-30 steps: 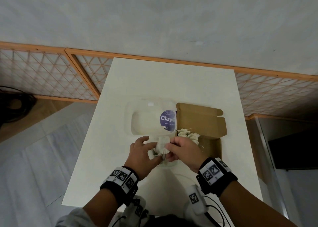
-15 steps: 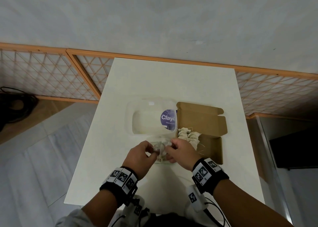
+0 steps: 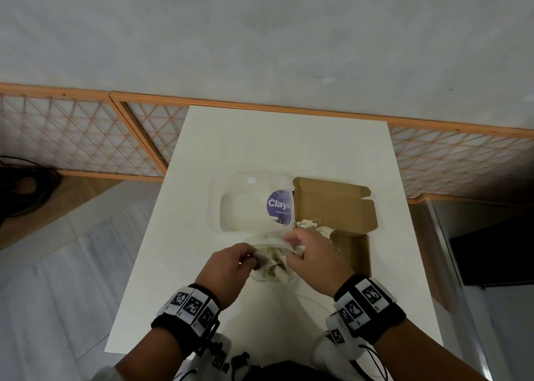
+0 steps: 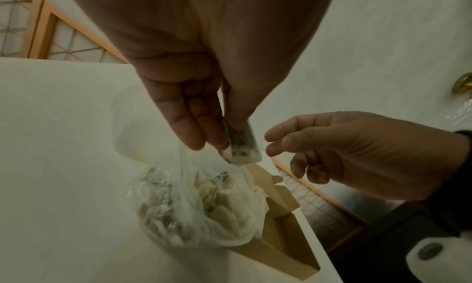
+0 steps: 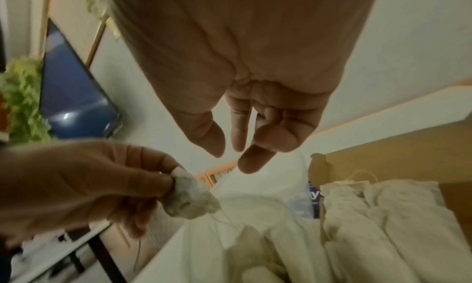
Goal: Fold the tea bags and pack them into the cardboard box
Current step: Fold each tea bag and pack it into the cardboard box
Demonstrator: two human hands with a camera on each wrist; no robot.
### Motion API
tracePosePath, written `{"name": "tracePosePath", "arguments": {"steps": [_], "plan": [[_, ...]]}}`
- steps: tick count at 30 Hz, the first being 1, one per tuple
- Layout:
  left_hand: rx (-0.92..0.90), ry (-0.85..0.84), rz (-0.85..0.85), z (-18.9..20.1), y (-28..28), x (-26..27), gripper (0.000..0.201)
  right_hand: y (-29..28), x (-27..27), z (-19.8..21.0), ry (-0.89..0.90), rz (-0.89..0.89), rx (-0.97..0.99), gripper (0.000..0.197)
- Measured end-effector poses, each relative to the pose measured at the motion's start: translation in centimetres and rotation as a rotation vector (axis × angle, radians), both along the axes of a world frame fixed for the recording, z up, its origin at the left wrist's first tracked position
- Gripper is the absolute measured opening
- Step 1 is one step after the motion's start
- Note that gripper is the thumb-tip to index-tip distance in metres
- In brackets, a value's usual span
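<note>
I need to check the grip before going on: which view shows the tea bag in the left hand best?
The left wrist view: the tea bag sits centred, pinched by the left hand above the plastic bag. The right wrist view shows it from the side, slightly blurred. The head view shows only a dark sliver.

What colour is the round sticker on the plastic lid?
Purple, with white letters: the sticker on the clear lid shows best in the head view.

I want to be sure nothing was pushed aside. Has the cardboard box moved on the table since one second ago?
No. The cardboard box still lies with its left edge against the purple label, at the same spot on the table.
</note>
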State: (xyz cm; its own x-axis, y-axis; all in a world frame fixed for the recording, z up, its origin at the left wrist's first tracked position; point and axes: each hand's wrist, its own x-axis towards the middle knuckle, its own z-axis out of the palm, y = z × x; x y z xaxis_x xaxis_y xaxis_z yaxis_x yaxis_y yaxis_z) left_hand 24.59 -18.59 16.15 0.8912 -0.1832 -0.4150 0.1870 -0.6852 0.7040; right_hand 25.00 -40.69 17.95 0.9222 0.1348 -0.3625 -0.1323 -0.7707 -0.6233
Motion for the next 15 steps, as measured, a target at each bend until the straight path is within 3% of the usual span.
{"name": "tracePosePath", "arguments": {"steps": [4, 6, 10, 12, 15], "plan": [[-0.081, -0.085, 0.056, 1.2, -0.6, 0.3, 0.015, -0.4, 0.1, 1.2, 0.002, -0.034, 0.142, 0.034], [-0.132, -0.076, 0.081, 1.7, -0.8, 0.6, 0.007, -0.6, 0.0, 1.7, 0.016, -0.034, 0.201, 0.038], [-0.239, -0.018, 0.085, 3.0, -1.2, 1.1, 0.012, -0.7, 0.2, 3.0, 0.065, 0.001, 0.303, 0.043], [-0.327, 0.007, 0.129, 4.0, -1.5, 1.2, 0.012, -0.8, 0.3, 3.5, 0.061, 0.011, 0.359, 0.039], [-0.454, 0.036, 0.214, 5.4, -1.8, 1.5, 0.009, -0.9, 0.3, 4.1, 0.058, -0.01, 0.467, 0.016]]}}
